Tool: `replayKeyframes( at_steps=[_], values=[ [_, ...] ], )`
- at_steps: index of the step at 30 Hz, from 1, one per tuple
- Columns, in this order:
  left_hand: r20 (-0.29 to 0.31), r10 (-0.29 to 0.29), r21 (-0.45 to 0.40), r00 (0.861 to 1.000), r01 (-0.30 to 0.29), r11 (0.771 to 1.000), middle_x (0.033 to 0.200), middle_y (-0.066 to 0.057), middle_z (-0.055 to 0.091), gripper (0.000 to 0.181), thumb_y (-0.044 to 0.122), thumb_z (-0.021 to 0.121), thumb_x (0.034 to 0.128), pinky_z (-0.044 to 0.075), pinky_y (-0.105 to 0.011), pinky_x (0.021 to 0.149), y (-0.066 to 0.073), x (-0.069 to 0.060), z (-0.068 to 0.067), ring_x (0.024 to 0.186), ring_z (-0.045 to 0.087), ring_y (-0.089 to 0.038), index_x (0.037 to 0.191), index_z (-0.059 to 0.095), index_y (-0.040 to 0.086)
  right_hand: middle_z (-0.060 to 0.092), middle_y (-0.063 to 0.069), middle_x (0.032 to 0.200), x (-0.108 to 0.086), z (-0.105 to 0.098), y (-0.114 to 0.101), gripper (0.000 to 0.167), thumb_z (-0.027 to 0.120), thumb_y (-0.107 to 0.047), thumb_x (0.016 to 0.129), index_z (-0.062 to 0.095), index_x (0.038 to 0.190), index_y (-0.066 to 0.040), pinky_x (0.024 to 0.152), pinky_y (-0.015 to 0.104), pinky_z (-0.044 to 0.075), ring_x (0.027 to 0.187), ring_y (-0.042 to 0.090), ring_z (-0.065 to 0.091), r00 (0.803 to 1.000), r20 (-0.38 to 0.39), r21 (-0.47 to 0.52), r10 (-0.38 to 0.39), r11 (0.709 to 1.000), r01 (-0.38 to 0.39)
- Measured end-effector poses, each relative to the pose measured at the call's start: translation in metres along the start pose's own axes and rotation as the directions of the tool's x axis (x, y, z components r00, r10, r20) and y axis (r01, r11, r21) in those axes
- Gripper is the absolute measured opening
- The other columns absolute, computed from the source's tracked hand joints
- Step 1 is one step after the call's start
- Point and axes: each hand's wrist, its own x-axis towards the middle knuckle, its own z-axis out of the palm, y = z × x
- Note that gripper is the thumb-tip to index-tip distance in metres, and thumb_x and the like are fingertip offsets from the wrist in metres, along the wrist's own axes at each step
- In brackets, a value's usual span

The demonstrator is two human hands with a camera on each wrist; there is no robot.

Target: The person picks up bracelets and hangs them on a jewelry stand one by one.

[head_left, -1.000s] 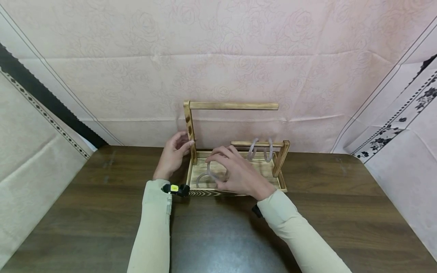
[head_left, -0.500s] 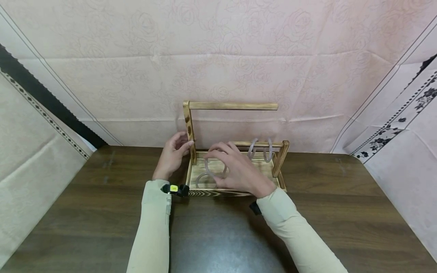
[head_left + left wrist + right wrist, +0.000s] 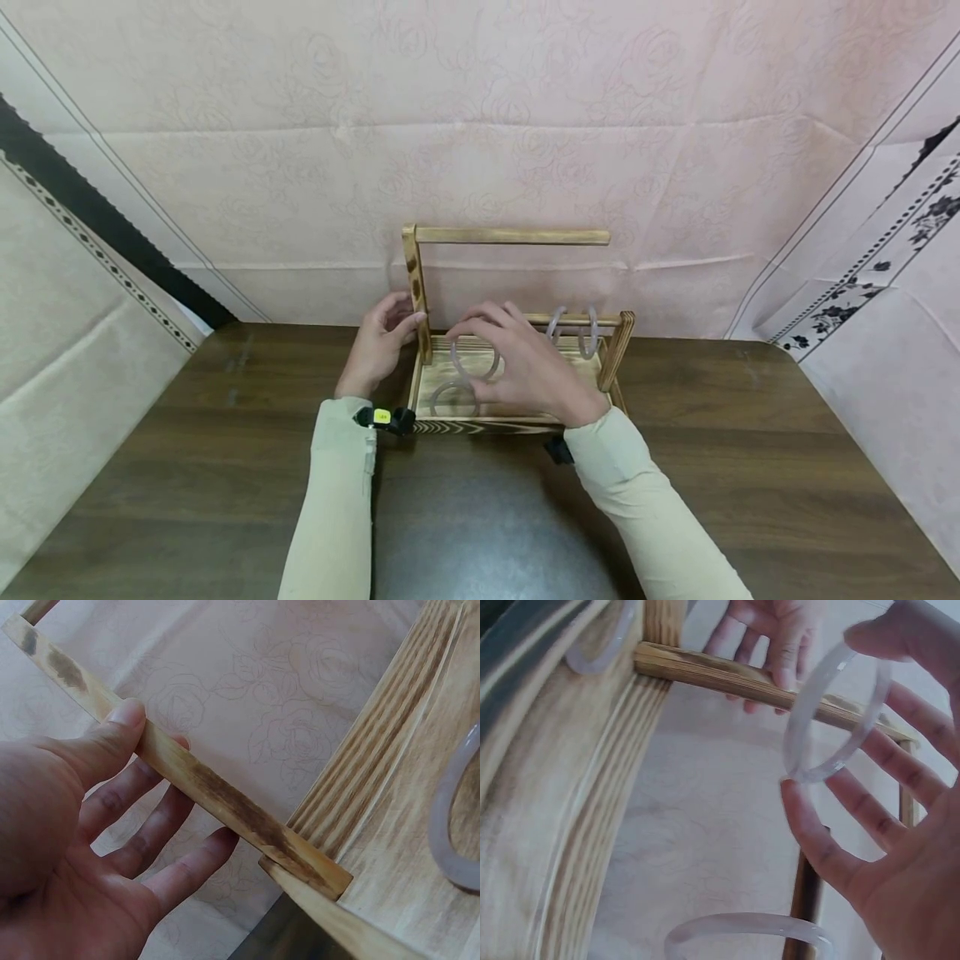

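The right hand (image 3: 528, 371) pinches a ring (image 3: 804, 712) in wide-spread fingers (image 3: 814, 832); the left hand (image 3: 377, 343) pinches the post (image 3: 232, 805). Hold both gently and steadily.

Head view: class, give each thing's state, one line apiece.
Left hand: gripping the brown-patched wooden left post
Left post: upright
Right hand: pinching a translucent pale ring
Pinched ring: off both bars
Second translucent ring: inside the rectangular wooden tray
Straight wooden upper bar: bare
Straight wooden lower bar: bearing two hanging pale rings
Tray: resting on a brown wooden table
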Motion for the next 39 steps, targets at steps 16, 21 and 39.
replayKeyframes(
  at_steps=[16,21,39],
  values=[
    [0.000,0.003,-0.011,1.000,-0.003,1.000,0.132,-0.020,0.064,0.037,0.014,0.061,0.1026,0.055,-0.049,0.103,-0.001,-0.001,0.002,0.120,0.061,-0.027,0.138,0.054,0.005,0.060,-0.005,0.131,0.002,-0.013,0.004,0.050,0.081,-0.016,0.079,0.066,0.127,-0.022,0.110,0.040,0.045,0.127,0.019,0.048,0.999,-0.029,0.057,-0.025,0.998,0.027],
    [0.000,-0.008,-0.019,1.000,0.008,1.000,0.132,-0.021,0.063,0.038,0.014,0.062,0.1023,0.055,-0.050,0.103,-0.002,-0.001,0.004,0.121,0.061,-0.029,0.138,0.053,0.004,0.060,-0.004,0.132,-0.001,-0.017,0.005,0.054,0.084,-0.014,0.077,0.066,0.127,-0.022,0.110,0.042,0.045,0.128,0.019,0.048,1.000,-0.014,0.077,0.002,0.997,-0.001],
    [-0.006,-0.004,0.002,1.000,0.004,1.000,0.134,-0.020,0.063,0.038,0.018,0.062,0.1028,0.054,-0.051,0.106,0.000,0.000,0.000,0.124,0.060,-0.031,0.138,0.054,0.005,0.057,-0.005,0.136,0.002,-0.025,0.008,0.055,0.081,-0.012,0.079,0.064,0.129,-0.024,0.111,0.041,0.044,0.130,0.018,0.046,1.000,-0.003,0.096,-0.023,0.995,0.023]
  ],
)
